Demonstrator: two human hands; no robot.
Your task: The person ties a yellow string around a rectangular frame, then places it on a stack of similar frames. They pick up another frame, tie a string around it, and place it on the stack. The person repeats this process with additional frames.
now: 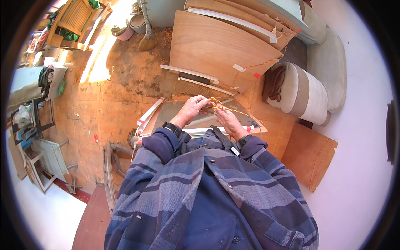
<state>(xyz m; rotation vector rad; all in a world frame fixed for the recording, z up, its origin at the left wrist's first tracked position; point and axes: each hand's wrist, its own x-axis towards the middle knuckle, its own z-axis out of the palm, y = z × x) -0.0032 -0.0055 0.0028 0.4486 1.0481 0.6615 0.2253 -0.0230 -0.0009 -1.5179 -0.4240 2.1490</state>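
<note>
Between my two hands is a looped, twisted red-and-yellow electrical wire (215,103). My left hand (192,110) pinches the loops from the left, thumb and fingers pressed together. From the right, my right hand (228,122) has its fingers closed on the same wire, close to the loops. A twisted length of it trails off to the right. Below the hands lies a panel (166,111) with white light strips (196,131) on and around it. My wrists partly cover those strips.
Ahead stands a large plywood board (218,41) with a white strip (233,21) behind its top edge. A grey sofa (302,87) is at the right, near a brown board (310,154) with wire on it. A broom (148,41) and buckets (138,23) stand far left; a wooden frame (109,175) is near left.
</note>
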